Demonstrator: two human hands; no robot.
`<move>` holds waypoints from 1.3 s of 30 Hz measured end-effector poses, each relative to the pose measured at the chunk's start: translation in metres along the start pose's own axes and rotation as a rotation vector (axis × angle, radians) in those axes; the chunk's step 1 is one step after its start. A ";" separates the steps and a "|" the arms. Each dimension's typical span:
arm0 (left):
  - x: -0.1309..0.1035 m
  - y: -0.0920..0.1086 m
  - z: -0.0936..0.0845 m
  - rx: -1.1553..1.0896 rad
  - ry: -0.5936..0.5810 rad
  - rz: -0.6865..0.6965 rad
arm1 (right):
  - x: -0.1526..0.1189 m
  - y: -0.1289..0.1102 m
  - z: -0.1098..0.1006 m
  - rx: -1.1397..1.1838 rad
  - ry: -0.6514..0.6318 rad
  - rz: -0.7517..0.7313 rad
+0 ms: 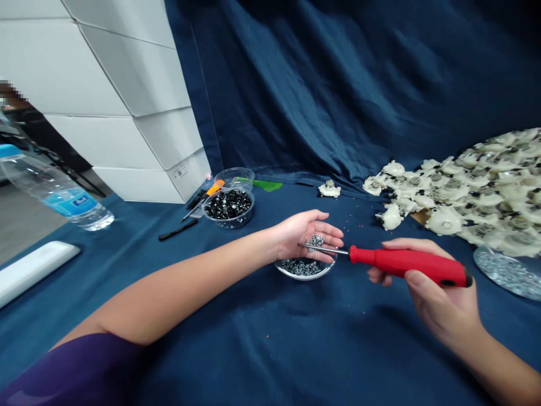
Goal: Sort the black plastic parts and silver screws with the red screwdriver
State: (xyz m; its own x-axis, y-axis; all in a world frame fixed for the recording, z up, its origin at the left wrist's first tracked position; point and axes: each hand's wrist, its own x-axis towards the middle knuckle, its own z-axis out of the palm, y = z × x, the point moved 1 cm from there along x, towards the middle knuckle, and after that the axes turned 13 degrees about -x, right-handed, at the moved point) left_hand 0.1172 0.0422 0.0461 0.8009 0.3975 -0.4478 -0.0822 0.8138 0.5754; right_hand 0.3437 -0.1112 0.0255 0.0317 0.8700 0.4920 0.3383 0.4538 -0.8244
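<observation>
My left hand point(296, 234), palm up with its fingers loosely stretched, bears a small heap of silver screws point(316, 241). Beneath it stands a round bowl point(303, 277) with many more small screws inside. My right hand point(448, 301) is closed around the red handle of a screwdriver point(406, 266). The screwdriver's thin metal shaft points left and reaches across my left fingers, its tip over the palm beside the screws.
A tub of black parts point(229, 206) stands behind my left forearm. Cream plastic parts point(448, 220) pile up on the right, near a clear dish of screws point(509, 273). White boxes point(139, 141), a water bottle point(70, 197) and a white bar point(34, 270) are left.
</observation>
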 end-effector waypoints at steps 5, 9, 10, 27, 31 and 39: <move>-0.001 0.000 0.000 0.035 0.015 0.025 | 0.001 -0.005 0.002 -0.038 0.086 -0.008; -0.002 0.000 0.001 0.054 0.050 0.039 | -0.001 -0.015 0.002 -0.163 0.036 0.064; -0.002 0.001 0.001 0.056 0.054 0.039 | -0.001 -0.017 0.002 -0.197 0.000 0.072; -0.035 0.013 0.016 -0.290 -0.375 0.184 | -0.002 -0.033 -0.007 -0.539 -0.152 -0.318; -0.053 0.004 0.028 -0.326 -0.268 0.311 | -0.008 -0.035 0.000 -0.483 -0.137 -0.296; -0.045 -0.003 0.028 -0.328 -0.101 0.375 | -0.012 -0.034 0.010 -0.444 -0.168 -0.253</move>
State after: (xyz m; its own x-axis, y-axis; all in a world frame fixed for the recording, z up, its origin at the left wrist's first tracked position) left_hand 0.0980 0.0102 0.0839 0.7325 0.6582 -0.1737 -0.5441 0.7194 0.4317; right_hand 0.3223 -0.1354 0.0447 -0.2411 0.7794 0.5783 0.6820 0.5600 -0.4704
